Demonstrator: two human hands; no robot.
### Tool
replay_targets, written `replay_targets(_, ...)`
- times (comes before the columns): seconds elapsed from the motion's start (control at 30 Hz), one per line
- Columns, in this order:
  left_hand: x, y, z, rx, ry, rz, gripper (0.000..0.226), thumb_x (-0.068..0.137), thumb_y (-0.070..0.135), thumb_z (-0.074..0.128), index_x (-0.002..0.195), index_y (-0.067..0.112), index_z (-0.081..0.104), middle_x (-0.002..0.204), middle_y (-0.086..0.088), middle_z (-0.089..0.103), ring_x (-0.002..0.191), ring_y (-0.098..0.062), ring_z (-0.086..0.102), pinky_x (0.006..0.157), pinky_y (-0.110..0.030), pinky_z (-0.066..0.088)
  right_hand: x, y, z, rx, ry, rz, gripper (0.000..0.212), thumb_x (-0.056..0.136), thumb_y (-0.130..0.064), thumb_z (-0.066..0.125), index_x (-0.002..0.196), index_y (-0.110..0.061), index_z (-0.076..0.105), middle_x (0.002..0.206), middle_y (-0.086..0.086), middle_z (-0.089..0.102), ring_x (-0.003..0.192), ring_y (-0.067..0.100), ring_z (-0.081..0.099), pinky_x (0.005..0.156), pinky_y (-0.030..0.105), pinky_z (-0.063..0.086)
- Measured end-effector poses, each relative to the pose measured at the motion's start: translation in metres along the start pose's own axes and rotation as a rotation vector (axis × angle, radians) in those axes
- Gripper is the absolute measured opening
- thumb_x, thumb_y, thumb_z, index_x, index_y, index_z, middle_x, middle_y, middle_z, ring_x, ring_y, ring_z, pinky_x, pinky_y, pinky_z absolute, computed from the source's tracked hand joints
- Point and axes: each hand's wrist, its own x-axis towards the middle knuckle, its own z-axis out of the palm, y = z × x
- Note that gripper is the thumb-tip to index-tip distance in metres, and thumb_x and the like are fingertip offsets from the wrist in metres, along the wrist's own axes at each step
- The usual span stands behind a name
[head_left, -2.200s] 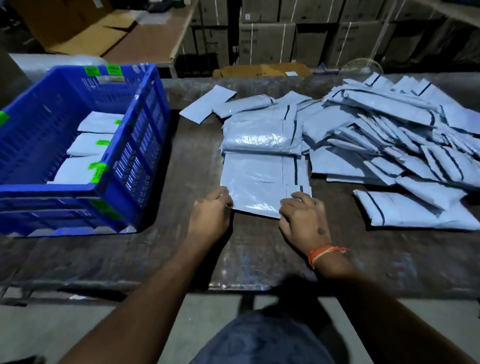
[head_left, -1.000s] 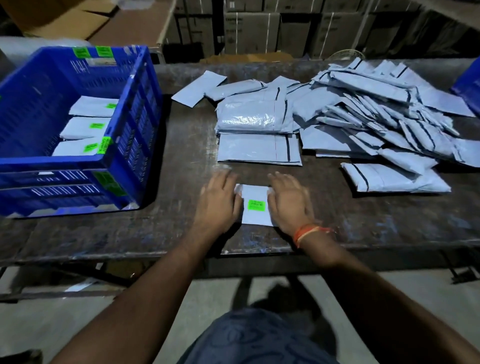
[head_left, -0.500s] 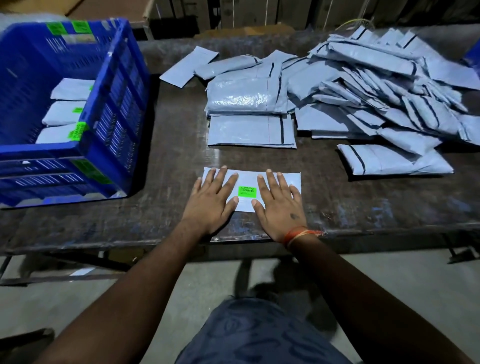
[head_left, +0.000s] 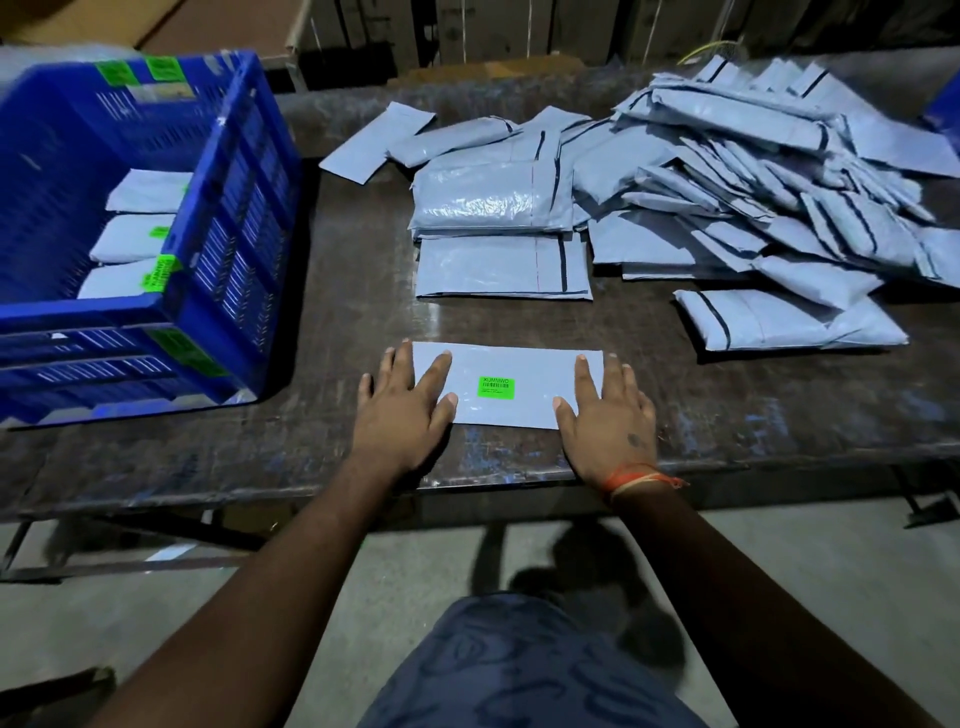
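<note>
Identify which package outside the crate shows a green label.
The package pressed flat under the left hand and right hand; the piled packages behind show only dark stripes.

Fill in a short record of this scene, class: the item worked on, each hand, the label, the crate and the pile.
item: folded grey mailer bag, flat on the table
left hand: fingers straight, pressing the bag's left end
right hand: fingers straight, pressing its right end
label: green, face up, mid-bag
crate: blue, at left, holds labelled folded bags
pile: grey mailer bags, far right
</note>
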Motion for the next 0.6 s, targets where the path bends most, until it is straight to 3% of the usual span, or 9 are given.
replay_targets(0.07,0.002,0.014,-0.006,-0.127,0.055,-0.102,0.047,0.097,0.039,0.05,0.144,0.033,0.045,0.159,-0.016,0.025,0.144,-0.037,0.026,0.114,-0.047,0.03,0.001,-0.008,-0.011,0.04,0.023,0.057,0.063,0.098,-0.044,0.046,0.155,-0.027,0.027,0.157,0.016,0.023,0.138,0.037,0.026,0.107,0.047,0.034)
replay_targets(0.13,0.004,0.025,-0.01,-0.223,0.11,-0.177,0.038,0.091,0.028,0.062,0.13,0.026,0.058,0.144,-0.014,0.038,0.127,-0.038,0.039,0.105,-0.039,0.039,0.006,-0.015,-0.015,0.09,0.018,0.08,0.061,0.093,-0.033,0.055,0.151,-0.027,0.036,0.147,0.019,0.03,0.126,0.038,0.034,0.105,0.041,0.035)
replay_targets(0.3,0.012,0.023,-0.012,-0.49,0.092,-0.33,0.036,0.085,0.012,0.073,0.116,0.029,0.069,0.127,-0.003,0.036,0.109,-0.022,0.049,0.095,-0.018,0.037,0.023,-0.008,-0.012,0.484,-0.062,0.152,0.062,0.083,-0.018,0.067,0.143,-0.026,0.052,0.132,0.017,0.051,0.12,0.031,0.048,0.103,0.026,0.039)
replay_targets(0.37,0.016,0.017,-0.012,-0.518,0.097,-0.292,0.034,0.084,0.005,0.071,0.107,0.03,0.072,0.126,0.0,0.048,0.101,-0.014,0.056,0.088,-0.01,0.035,0.023,-0.003,-0.016,0.622,-0.016,0.134,0.057,0.079,-0.011,0.071,0.134,-0.023,0.062,0.124,0.009,0.065,0.107,0.02,0.059,0.092,0.021,0.043)
replay_targets(0.43,0.019,0.013,-0.016,-0.563,0.116,-0.275,0.029,0.084,0.003,0.07,0.097,0.028,0.076,0.113,0.005,0.07,0.096,-0.009,0.065,0.082,-0.012,0.043,0.02,0.0,-0.02,0.759,0.023,0.096,0.05,0.078,-0.006,0.072,0.125,-0.022,0.069,0.101,-0.002,0.071,0.077,0.003,0.059,0.078,0.018,0.042)
replay_targets(0.5,0.02,0.011,-0.025,-0.651,0.079,-0.266,0.025,0.088,0.001,0.068,0.097,0.022,0.079,0.104,0.008,0.075,0.092,-0.004,0.066,0.081,-0.014,0.047,0.021,0.002,-0.023,0.864,0.047,0.045,0.044,0.08,-0.001,0.07,0.118,-0.023,0.073,0.085,-0.013,0.066,0.063,-0.006,0.053,0.076,0.019,0.043)
replay_targets(0.6,0.026,0.002,-0.042,-0.762,0.036,-0.25,0.023,0.087,0.006,0.07,0.097,0.024,0.08,0.102,0.006,0.076,0.089,-0.011,0.07,0.088,-0.028,0.056,0.031,0.002,-0.039,1.052,0.064,-0.05,0.037,0.083,0.005,0.067,0.105,-0.023,0.077,0.102,-0.012,0.073,0.086,-0.008,0.06,0.088,0.023,0.048)
